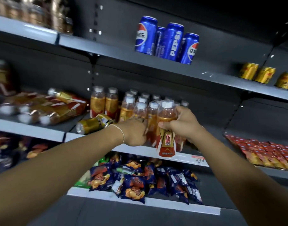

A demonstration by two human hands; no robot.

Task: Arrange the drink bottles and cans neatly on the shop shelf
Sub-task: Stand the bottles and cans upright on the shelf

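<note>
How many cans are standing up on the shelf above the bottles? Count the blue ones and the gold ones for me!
Blue cans: 4 (one is half hidden behind the others)
Gold cans: 3
Total: 7

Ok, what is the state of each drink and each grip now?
Orange-labelled plastic bottle with white cap: upright, held by right grip.
Left grip: on standing plastic bottles, hold unclear.
Gold metal can: lying on its side.
Blue Pepsi metal cans: upright.
Short gold metal cans: upright.
Plastic bottles at left: lying down.
</note>
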